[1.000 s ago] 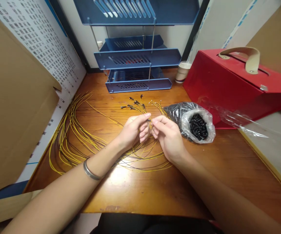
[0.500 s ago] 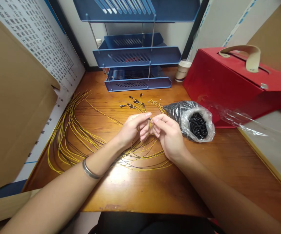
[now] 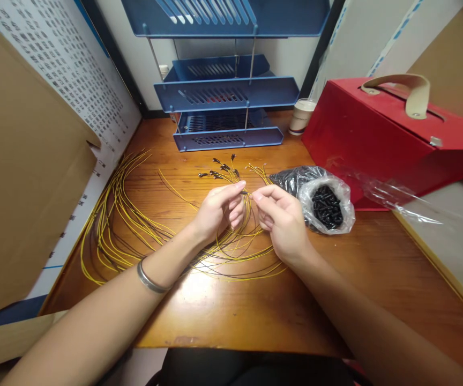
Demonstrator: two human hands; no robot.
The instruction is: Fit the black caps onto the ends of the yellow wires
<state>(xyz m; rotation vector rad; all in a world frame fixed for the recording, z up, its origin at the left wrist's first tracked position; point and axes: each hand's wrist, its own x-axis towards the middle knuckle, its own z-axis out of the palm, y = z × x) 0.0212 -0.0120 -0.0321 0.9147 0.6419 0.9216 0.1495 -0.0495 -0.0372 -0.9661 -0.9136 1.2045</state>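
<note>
My left hand (image 3: 220,208) pinches a small black sleeve (image 3: 245,193) between thumb and fingers. Just across from it, my right hand (image 3: 282,217) is closed on a thin wire end (image 3: 250,194) that meets the sleeve; my fingertips partly hide it. Beneath both hands runs a loose bundle of yellow and black wires (image 3: 111,214), curving away to the left. Beyond my fingers, several wire ends with black sleeves (image 3: 224,168) fan out on the table. Bare-looking wire ends (image 3: 260,169) lie to their right.
An open plastic bag of black sleeves (image 3: 328,208) lies right of my right hand. Behind it stand a red box (image 3: 376,134) with a beige handle and a paper cup (image 3: 301,117). A blue tiered tray rack (image 3: 227,140) is at the back, cardboard (image 3: 26,161) at left.
My right hand has shifted slightly right, away from my left fingers, and more of the black sleeve and wire shows between them. A loose wire at left has moved a little.
</note>
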